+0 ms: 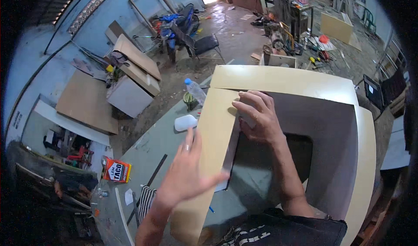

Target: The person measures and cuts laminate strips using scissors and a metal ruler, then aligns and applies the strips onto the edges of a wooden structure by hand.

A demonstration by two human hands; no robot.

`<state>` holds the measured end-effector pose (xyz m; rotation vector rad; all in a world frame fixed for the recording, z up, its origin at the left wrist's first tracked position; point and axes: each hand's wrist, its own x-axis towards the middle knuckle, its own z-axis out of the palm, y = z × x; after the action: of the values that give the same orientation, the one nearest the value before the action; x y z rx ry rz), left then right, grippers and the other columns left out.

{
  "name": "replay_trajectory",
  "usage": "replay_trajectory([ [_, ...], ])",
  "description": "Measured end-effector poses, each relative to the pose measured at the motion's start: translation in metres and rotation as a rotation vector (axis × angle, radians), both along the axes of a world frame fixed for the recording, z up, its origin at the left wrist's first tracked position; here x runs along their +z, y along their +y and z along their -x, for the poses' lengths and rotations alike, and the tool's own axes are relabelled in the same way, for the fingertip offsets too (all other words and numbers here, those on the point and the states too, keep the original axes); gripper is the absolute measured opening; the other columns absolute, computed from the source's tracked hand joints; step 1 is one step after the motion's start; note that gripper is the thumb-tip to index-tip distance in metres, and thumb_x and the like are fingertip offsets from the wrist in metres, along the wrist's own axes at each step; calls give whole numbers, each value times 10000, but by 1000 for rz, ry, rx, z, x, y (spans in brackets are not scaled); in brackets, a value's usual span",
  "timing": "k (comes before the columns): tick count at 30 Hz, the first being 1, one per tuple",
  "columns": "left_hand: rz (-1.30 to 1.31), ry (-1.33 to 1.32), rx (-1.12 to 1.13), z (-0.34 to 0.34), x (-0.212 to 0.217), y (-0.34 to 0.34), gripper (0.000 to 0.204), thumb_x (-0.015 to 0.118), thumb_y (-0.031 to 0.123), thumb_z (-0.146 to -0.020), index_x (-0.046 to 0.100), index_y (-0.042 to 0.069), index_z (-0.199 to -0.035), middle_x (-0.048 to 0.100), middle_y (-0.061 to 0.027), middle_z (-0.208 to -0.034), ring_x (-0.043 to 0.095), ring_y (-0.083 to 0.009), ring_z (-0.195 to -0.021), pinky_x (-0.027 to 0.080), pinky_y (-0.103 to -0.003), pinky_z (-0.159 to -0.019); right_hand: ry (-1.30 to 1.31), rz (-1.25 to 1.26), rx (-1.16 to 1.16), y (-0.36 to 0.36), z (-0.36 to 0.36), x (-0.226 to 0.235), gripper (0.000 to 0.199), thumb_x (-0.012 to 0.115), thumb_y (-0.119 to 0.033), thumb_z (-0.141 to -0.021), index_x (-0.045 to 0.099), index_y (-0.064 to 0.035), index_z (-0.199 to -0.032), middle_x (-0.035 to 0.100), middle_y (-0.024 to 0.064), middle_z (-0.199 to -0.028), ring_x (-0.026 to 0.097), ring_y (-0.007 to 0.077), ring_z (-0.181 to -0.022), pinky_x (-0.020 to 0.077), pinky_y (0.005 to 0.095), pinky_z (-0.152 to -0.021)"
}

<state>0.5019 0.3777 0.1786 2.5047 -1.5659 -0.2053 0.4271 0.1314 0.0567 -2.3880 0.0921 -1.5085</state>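
A large box-like cabinet frame of cream-faced boards lies in front of me. Its inner walls are greyish, and a dark opening shows inside. My right hand reaches across the inside to the far left corner. Its fingers curl over the inner edge of the left board, with the thumb on the inner side. Over the outer part of that same board is my left hand, fingers stretched and thumb spread, holding nothing. Whether its palm touches the board I cannot tell.
Left of the cabinet, the grey-green table bears a white rounded container, a clear bottle with a blue cap, an orange-and-white can and striped cloth. Beyond stand a chair, a blue motorbike and leaning boards.
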Motion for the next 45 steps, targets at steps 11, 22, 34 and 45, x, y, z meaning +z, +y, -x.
replay_trajectory([
  [11, 160, -3, 284, 76, 12, 97, 815, 867, 394, -668, 621, -78, -1285, 551, -333, -1370, 556, -463, -1260, 467, -492, -1040, 51, 41, -94, -12, -32, 10, 343, 761, -77, -777, 750, -214, -1092, 688, 2, -1194, 603, 276, -1156, 562, 410, -939],
  [22, 38, 362, 313, 62, 58, 101, 930, 892, 379, -529, 596, -123, -1254, 617, -302, -1259, 647, -402, -1164, 520, -415, -991, -10, 18, -98, 4, -37, 15, 366, 741, -21, -746, 757, -205, -1062, 712, 7, -1126, 631, 259, -1083, 578, 386, -880],
  [34, 408, 173, 85, 36, 71, 124, 927, 932, 341, -568, 574, -118, -1289, 621, -290, -1258, 661, -372, -1143, 500, -413, -1017, -17, 3, -99, 3, -43, 16, 303, 719, -32, -839, 754, -207, -1085, 722, 7, -1147, 637, 279, -1084, 544, 386, -922],
  [45, 94, 180, 213, 68, 22, 117, 899, 899, 445, -598, 607, -76, -1269, 626, -263, -1256, 662, -384, -1123, 532, -420, -963, -8, -11, -82, 4, -37, 11, 400, 725, 14, -753, 753, -207, -1085, 716, 17, -1162, 637, 291, -1089, 568, 404, -910],
])
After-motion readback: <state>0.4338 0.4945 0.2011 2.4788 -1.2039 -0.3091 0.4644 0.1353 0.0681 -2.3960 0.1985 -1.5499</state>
